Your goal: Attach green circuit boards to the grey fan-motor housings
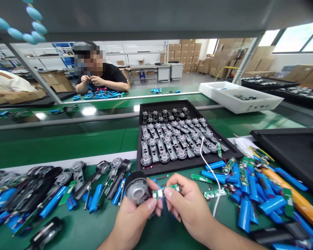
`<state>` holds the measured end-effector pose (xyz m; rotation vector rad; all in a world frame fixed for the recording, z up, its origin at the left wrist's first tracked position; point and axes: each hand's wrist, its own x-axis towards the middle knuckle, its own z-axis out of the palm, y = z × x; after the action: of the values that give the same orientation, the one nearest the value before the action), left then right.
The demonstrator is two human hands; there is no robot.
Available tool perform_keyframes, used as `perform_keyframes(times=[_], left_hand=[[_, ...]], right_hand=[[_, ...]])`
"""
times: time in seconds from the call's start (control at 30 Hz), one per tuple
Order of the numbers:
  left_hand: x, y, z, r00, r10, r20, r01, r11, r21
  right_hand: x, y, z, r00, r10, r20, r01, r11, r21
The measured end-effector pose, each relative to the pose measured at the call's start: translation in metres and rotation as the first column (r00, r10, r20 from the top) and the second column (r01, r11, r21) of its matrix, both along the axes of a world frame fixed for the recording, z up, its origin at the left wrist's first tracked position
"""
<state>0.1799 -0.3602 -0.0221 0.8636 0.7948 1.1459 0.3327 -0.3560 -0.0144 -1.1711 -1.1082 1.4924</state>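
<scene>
My left hand (133, 218) is closed around a round grey-and-black motor unit (137, 190), whose open face points toward me. Between thumb and fingers, my right hand (187, 203) pinches a narrow green circuit board (158, 193). The board's left end meets my left thumb, close beside the motor unit. What lies beneath the board, between my fingers, is mostly hidden. Just beyond both hands stands a black tray (156, 170) with rows of grey motor housings (163, 151). A white cable (211, 170) runs down from the tray to the right of my right hand.
Blue battery cells (246, 208) and circuit boards are heaped at right, beside an orange strip (299, 205). More motor housings (80, 170) and batteries lie at left. A white bin (240, 99) stands behind. A co-worker (101, 74) handles parts across the bench; a metal shelf (156, 21) hangs overhead.
</scene>
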Motion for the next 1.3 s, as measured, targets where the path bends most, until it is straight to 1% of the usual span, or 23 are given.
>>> perform_keyframes(times=[0.17, 0.3, 0.47, 0.73, 1.07, 1.2, 1.3], left_hand=[[-0.004, 0.003, -0.016, 0.999, -0.046, 0.014, 0.045, 0.998, 0.045], [-0.006, 0.002, -0.025, 0.999, -0.040, 0.018, 0.039, 0.997, 0.066], [-0.006, 0.001, -0.024, 0.998, -0.063, 0.031, 0.062, 0.997, 0.042], [-0.005, 0.003, -0.020, 0.998, -0.065, 0.002, 0.065, 0.997, 0.033], [-0.005, 0.000, -0.020, 0.998, -0.070, 0.011, 0.069, 0.997, 0.041], [-0.005, 0.001, -0.021, 0.998, -0.051, 0.022, 0.050, 0.998, 0.039], [-0.004, 0.003, -0.019, 1.000, -0.007, -0.001, 0.007, 0.999, 0.037]], right_hand=[[0.000, 0.000, -0.002, 1.000, 0.004, -0.023, -0.003, 0.999, 0.034], [0.000, 0.000, -0.002, 0.999, 0.011, -0.032, -0.010, 0.999, 0.032], [-0.001, 0.000, 0.000, 1.000, -0.001, 0.004, 0.000, 0.998, 0.060], [0.000, 0.000, -0.004, 1.000, -0.019, 0.017, 0.017, 0.996, 0.086], [0.002, 0.000, -0.005, 1.000, -0.011, 0.008, 0.011, 0.998, 0.063], [0.002, 0.000, -0.006, 0.999, 0.023, -0.037, -0.021, 0.998, 0.056], [0.001, -0.001, -0.007, 0.991, 0.049, -0.121, -0.041, 0.997, 0.072]])
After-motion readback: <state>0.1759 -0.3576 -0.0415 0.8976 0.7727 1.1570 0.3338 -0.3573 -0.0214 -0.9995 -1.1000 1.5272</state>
